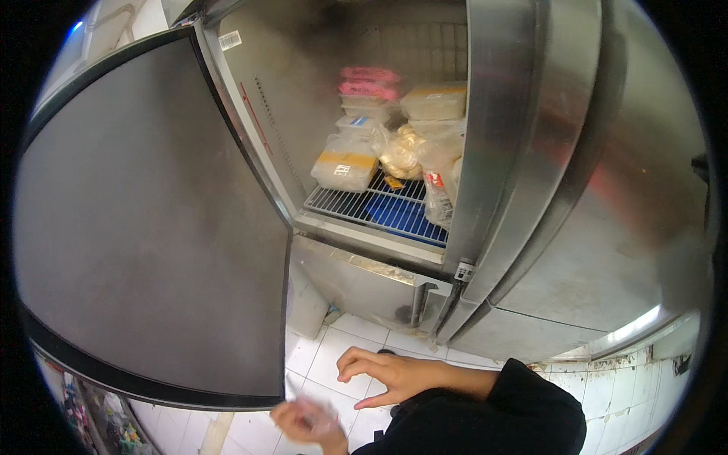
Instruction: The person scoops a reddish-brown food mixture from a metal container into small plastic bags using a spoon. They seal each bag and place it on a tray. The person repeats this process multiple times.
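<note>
My right hand (390,375) reaches in from the right out of a black sleeve, in front of an open steel refrigerator (371,273). Its fingers are curved and apart, with nothing between them. Lower down, my left hand (307,423) is smeared by motion, close to the bottom corner of the swung-open refrigerator door (159,220). Whether it touches the door or holds something pale and see-through cannot be made out. Inside, a wire shelf (402,214) bears a clear tub with a yellow band (345,167), a bag of pale round pieces (402,154) and pink packs (369,82).
A covered plastic container (434,101) sits at the shelf's right, above more bags. Closed steel doors (591,189) stand to the right. White tiles (356,334) cover the floor. At lower left, beyond the door, is a heap of mixed small items (114,417).
</note>
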`<state>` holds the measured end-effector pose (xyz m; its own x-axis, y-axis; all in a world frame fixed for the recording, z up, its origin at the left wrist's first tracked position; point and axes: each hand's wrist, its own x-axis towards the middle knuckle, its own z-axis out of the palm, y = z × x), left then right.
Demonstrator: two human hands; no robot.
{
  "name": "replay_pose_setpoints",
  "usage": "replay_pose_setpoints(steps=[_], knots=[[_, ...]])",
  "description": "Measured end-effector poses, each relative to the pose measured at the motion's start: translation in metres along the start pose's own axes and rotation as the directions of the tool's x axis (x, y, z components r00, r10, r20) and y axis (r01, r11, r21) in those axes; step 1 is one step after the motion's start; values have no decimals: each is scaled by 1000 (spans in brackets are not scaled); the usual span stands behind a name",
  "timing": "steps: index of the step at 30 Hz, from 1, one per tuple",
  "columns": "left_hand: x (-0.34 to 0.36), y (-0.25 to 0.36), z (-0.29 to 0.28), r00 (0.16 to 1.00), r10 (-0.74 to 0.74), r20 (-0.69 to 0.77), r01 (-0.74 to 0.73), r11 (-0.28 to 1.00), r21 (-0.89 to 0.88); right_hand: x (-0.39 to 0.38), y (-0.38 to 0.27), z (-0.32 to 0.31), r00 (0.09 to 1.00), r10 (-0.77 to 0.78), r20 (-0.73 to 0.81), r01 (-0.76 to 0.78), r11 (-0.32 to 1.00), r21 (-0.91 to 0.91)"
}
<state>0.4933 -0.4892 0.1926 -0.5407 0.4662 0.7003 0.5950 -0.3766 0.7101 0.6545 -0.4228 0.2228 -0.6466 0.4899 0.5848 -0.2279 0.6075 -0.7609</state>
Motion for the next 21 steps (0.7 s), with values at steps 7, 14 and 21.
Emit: replay_pose_setpoints(steps=[7, 14, 21], knots=[[11, -24, 130, 939, 218, 265, -190, 974, -125, 3, 59, -30, 852, 38, -523, -170, 964, -207], [45, -62, 293, 795, 346, 498, -246, 935, -256, 20, 147, -149, 509, -14, -861, -471, 832, -292], [43, -88, 411, 452, 346, 822, 1, 922, -388, 8, 202, -233, 294, 23, -955, -715, 669, -204]])
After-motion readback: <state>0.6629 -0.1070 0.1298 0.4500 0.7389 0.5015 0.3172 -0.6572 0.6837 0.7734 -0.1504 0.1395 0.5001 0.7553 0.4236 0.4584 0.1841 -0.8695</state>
